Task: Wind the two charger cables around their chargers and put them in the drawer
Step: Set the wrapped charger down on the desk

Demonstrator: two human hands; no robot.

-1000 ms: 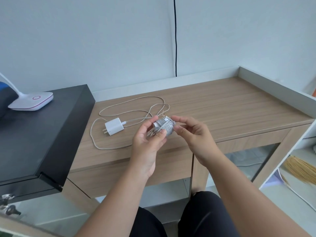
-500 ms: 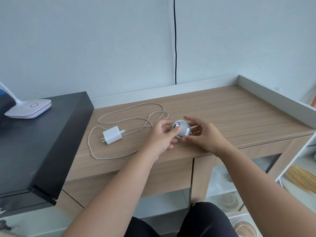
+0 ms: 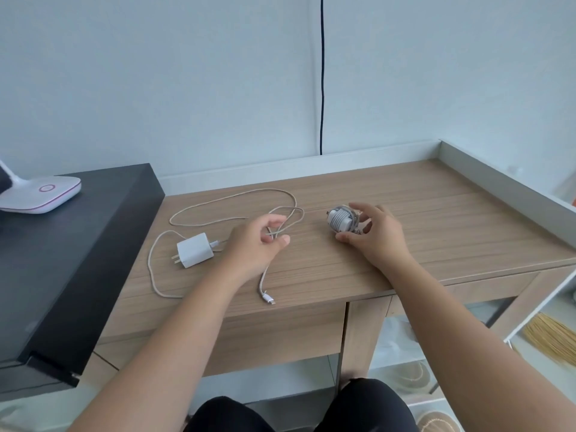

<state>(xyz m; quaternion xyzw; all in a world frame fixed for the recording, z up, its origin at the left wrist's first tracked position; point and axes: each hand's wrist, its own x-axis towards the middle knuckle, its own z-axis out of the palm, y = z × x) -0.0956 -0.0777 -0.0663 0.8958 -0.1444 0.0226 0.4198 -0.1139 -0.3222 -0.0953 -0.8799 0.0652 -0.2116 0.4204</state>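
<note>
A white charger with its cable wound round it (image 3: 340, 218) sits on the wooden desk (image 3: 436, 226). My right hand (image 3: 375, 238) holds it between thumb and index finger. A second white charger (image 3: 195, 254) lies to the left, its loose cable (image 3: 230, 194) looping over the desk, with the connector end (image 3: 268, 298) near the front edge. My left hand (image 3: 257, 244) is curled over a stretch of this loose cable and pinches it between thumb and fingers. The drawer front (image 3: 274, 335) under the desktop is closed.
A black cabinet (image 3: 68, 251) adjoins the desk on the left and carries a white lamp base (image 3: 40, 196). A grey raised rim (image 3: 505, 182) runs along the desk's back and right side. A black wire (image 3: 322, 88) hangs down the wall. A straw broom (image 3: 550, 338) lies lower right.
The wound charger has gone from both hands down onto the desk further right. My left hand let go of it and moved left onto the loose cable.
</note>
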